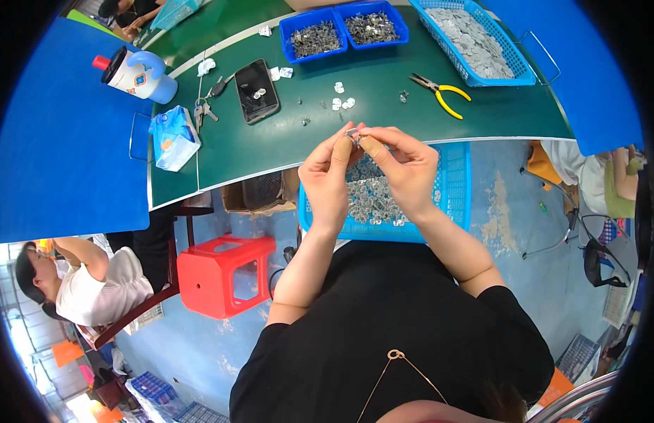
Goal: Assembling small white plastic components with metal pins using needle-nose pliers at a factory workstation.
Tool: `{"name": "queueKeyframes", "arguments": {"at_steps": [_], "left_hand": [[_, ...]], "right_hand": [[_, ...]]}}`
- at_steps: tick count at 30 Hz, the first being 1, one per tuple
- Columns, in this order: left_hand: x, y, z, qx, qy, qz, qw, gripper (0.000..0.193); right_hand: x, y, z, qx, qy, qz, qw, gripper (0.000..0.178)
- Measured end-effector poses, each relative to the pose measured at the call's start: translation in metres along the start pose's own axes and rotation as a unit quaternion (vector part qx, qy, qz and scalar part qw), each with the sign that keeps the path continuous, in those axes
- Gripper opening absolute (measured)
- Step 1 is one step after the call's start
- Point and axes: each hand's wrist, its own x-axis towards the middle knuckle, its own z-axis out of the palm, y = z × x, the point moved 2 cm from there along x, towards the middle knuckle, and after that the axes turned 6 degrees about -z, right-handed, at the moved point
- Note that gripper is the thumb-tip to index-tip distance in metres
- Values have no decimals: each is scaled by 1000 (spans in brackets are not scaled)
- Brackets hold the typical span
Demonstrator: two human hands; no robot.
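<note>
My left hand [327,176] and my right hand [409,169] meet at the table's front edge, fingertips close together. Between the left thumb and fingers is a small pale flat piece [352,132]. The right thumb and forefinger are pinched beside it on a tiny part that I cannot make out. Under my hands, a blue plastic basket [454,185] rests at my lap with many small clear and metallic pieces [373,201] in it. On the green table [221,155] just beyond lie several small white pieces [341,103] and a few tiny metal parts [306,121].
Two blue bins [282,44] of dark metal parts and a blue basket [528,74] of pale discs stand at the back. Yellow-handled pliers [450,99], a phone [253,102], keys [204,113], a tissue pack [175,148] and a tumbler [140,77] lie around. A red stool [207,282] and a seated person [108,282] are left.
</note>
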Motion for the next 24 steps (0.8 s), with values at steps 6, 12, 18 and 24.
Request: {"name": "queueKeyframes", "arguments": {"at_steps": [6, 12, 18, 24], "left_hand": [[-2, 3, 2, 2, 41, 29, 999, 19], [-7, 4, -2, 92, 93, 136, 982, 20], [-12, 3, 2, 68, 70, 156, 983, 19], [-12, 1, 3, 53, 59, 148, 986, 19]], "right_hand": [[4, 8, -6, 196, 3, 123, 973, 17], [3, 2, -1, 148, 29, 96, 984, 16], [3, -6, 0, -20, 32, -21, 999, 15], [2, -8, 1, -82, 26, -82, 993, 14]]}}
